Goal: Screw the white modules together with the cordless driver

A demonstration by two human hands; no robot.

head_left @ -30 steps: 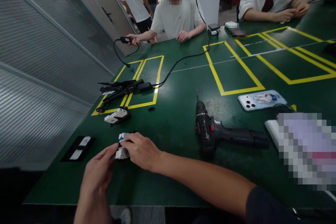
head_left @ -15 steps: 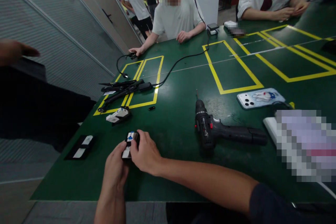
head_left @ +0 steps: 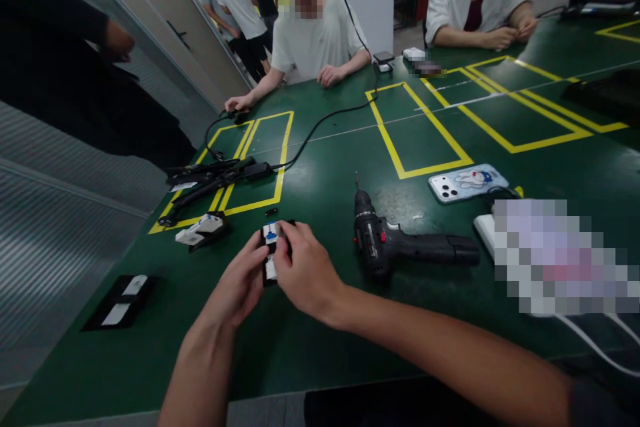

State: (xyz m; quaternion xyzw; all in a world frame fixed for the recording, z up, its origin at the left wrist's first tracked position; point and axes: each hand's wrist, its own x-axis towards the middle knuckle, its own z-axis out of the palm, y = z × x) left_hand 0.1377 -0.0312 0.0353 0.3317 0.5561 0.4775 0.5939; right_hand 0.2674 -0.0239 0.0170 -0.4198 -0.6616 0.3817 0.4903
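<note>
Together, at the near side of the green table (head_left: pixel 320 360), the left hand (head_left: pixel 239 280) and the right hand (head_left: pixel 309 270) hold a black-and-white block (head_left: pixel 271 233) just above or on the surface; which of the two cannot be told. The left fingers are closed round its left side, thumb over the dark middle band; the right fingers are bent in tightly against its right side, close to a blue part on the upper white section, their far tips hidden. Taking the block as the clock's centre, a black flat piece (head_left: pixel 113 297) with two white patches lies between eight and nine o'clock. A black holder (head_left: pixel 217 227) with a white piece sits tilted near ten, and a small black part (head_left: pixel 271 212) lies close by at twelve. At three rests a cordless drill (head_left: pixel 373 240), bit toward twelve and handle toward three, and farther out at two lies a phone (head_left: pixel 470 183). Beyond, at eleven, a heap of black gear (head_left: pixel 215 180) crosses yellow tape (head_left: pixel 255 207). A person in dark clothes (head_left: pixel 75 73) stands between ten and eleven; a person in a pale T-shirt (head_left: pixel 320 33) sits past twelve, and a person in a white shirt (head_left: pixel 445 10) sits past one.
</note>
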